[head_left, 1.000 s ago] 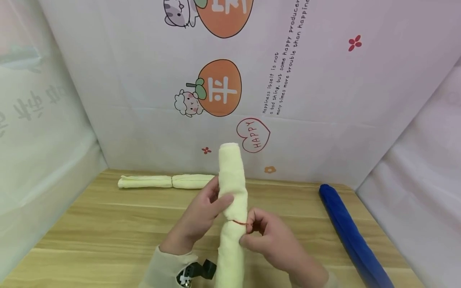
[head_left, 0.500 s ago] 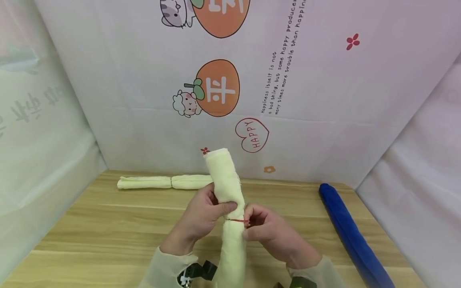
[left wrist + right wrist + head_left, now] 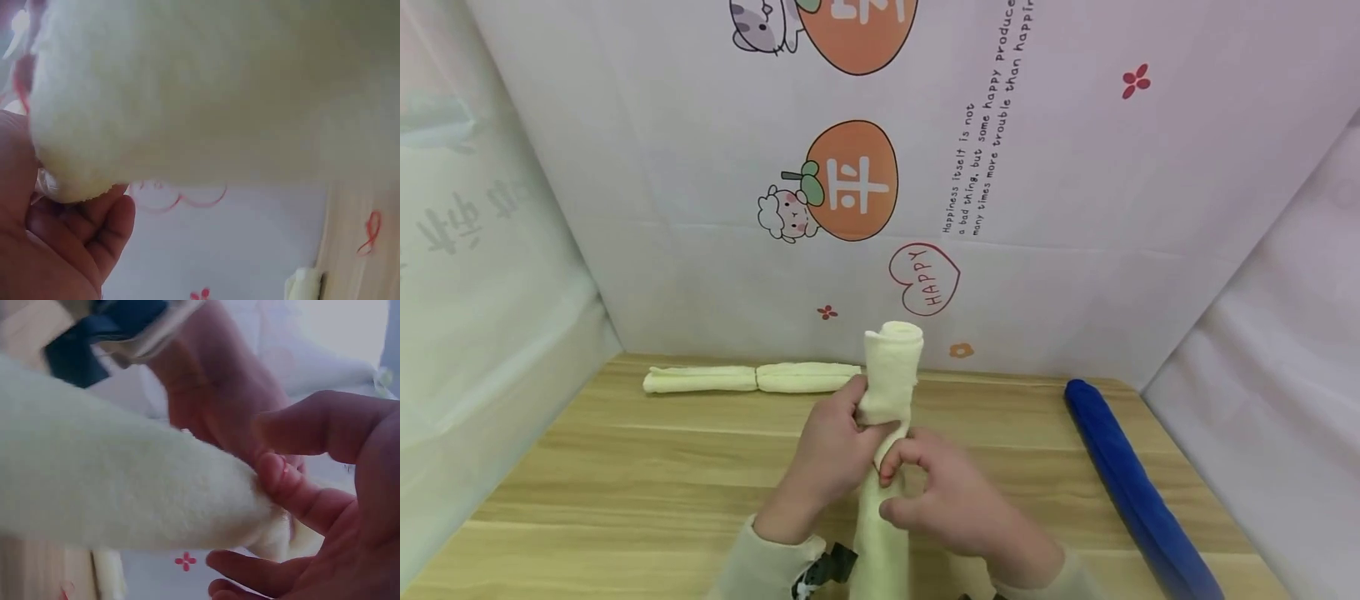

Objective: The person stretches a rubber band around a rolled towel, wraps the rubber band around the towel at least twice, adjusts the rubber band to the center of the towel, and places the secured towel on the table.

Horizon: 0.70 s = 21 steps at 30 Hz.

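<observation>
As the roll's upper end swings from a leftward lean to nearly upright, the left hand [image 3: 835, 442] grips the pale yellow cloth roll [image 3: 892, 375] just above its narrowed waist, thumb across the front. The right hand [image 3: 951, 496], formerly at the roll's right edge, now reaches across the waist: its index finger bends against the cloth and its thumb stands apart from that fingertip in the head view. Whether it pinches the red tie [image 3: 19, 92] cannot be told, since the fingers cover most of the strand. The roll lies between the hands, its coiled top now facing the camera and its lower end running out of view. Judged from this shift, the work has turned from the tie's side to its front, the waist gathered but the fastening not shown as complete.

Beyond the hands, a second pale roll [image 3: 700, 380], narrowed at its middle, lies along the back of the wooden table [image 3: 625, 475]; a blue roll [image 3: 1138, 483] lies at the right. A loose red loop [image 3: 372, 230] also rests there.
</observation>
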### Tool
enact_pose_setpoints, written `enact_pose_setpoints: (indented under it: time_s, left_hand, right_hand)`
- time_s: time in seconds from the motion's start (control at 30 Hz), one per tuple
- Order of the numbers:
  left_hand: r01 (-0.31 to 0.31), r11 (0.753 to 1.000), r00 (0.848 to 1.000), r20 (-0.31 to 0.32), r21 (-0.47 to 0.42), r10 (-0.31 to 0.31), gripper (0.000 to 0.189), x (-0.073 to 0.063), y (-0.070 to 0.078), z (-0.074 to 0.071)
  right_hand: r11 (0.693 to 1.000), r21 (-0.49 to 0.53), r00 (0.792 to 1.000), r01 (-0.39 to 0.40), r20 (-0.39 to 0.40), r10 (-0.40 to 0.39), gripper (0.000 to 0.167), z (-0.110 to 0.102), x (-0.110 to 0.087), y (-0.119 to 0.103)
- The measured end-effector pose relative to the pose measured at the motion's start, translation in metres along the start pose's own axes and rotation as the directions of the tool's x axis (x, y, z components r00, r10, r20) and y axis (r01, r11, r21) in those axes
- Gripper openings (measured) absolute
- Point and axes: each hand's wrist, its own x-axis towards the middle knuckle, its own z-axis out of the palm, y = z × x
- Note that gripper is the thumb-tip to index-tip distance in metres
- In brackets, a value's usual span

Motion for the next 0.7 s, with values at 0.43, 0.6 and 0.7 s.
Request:
enact_pose_setpoints:
  time_s: [0.43, 0.6, 0.7]
  left_hand:
    - [0.113, 0.683, 0.943, 0.294, -0.721, 0.154, 0.035, 0.001, -0.008, -0.024]
    - [0.206, 0.541, 0.863, 0.412, -0.815, 0.292, 0.028, -0.001, -0.012, -0.024]
    - [0.200, 0.641, 0.891, 0.410, -0.741, 0.196, 0.032, -0.002, -0.009, -0.022]
  right_hand:
    - [0.758, 0.646, 0.992, -0.092, 0.129, 0.010, 0.009, -0.011, 0.002, 0.010]
    - [0.548, 0.827, 0.944, -0.125, 0.268, -0.190, 0.015, -0.010, 0.006, 0.025]
    - [0.583, 0.802, 0.943, -0.131, 0.283, -0.177, 0.013, -0.010, 0.006, 0.027]
